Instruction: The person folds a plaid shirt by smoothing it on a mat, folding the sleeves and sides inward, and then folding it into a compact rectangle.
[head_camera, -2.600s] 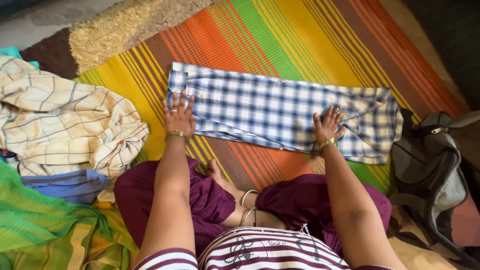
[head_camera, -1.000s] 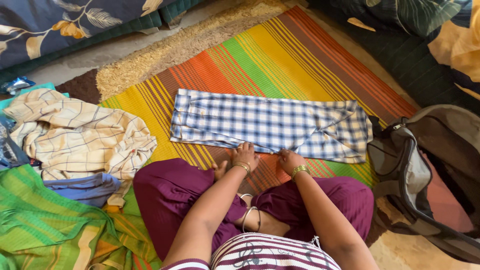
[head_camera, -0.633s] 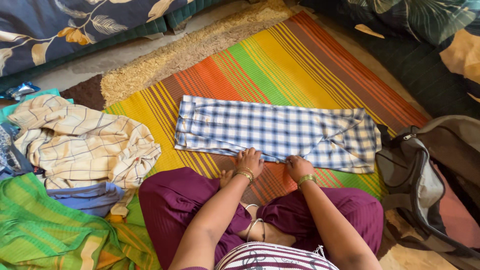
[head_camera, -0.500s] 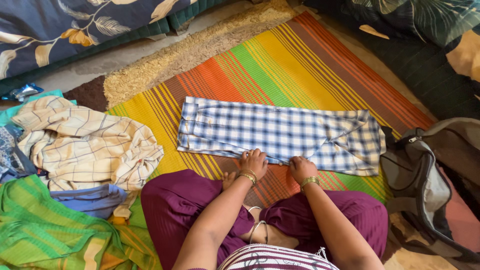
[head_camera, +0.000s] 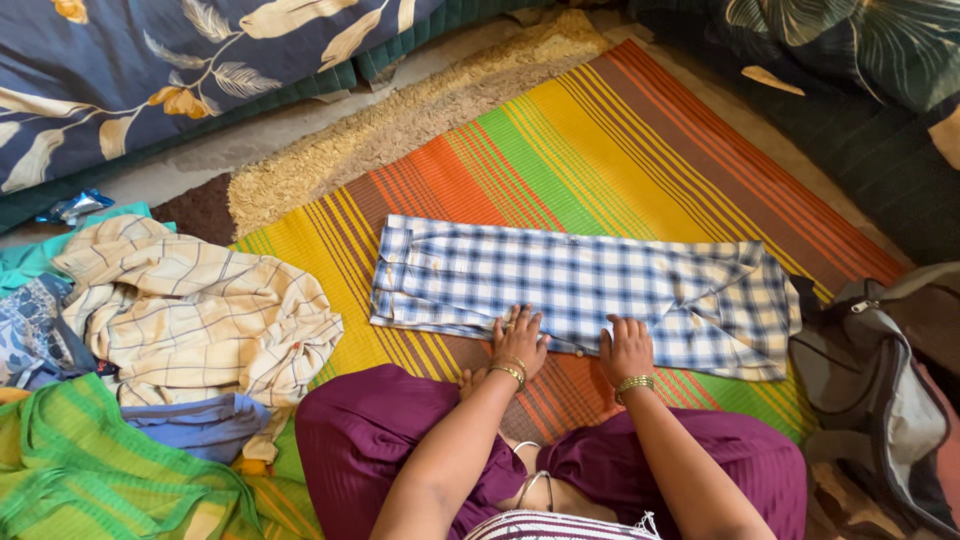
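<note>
Both hands (head_camera: 520, 340) slid onto checked shirt (head_camera: 580, 290).

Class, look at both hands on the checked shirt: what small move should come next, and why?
Probably fold one end over the middle: the shirt already lies as a long narrow strip on the mat, and the left hand and right hand press its near edge at mid-length.

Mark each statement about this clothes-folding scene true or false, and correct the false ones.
1. Both hands, left hand and right hand, rest on the blue checked garment. True.
2. The garment lies on bare floor. False: it lies on a striped mat.
3. A grey bag sits at the right. True.
4. The cream checked cloth is neatly folded. False: it lies crumpled.
</note>
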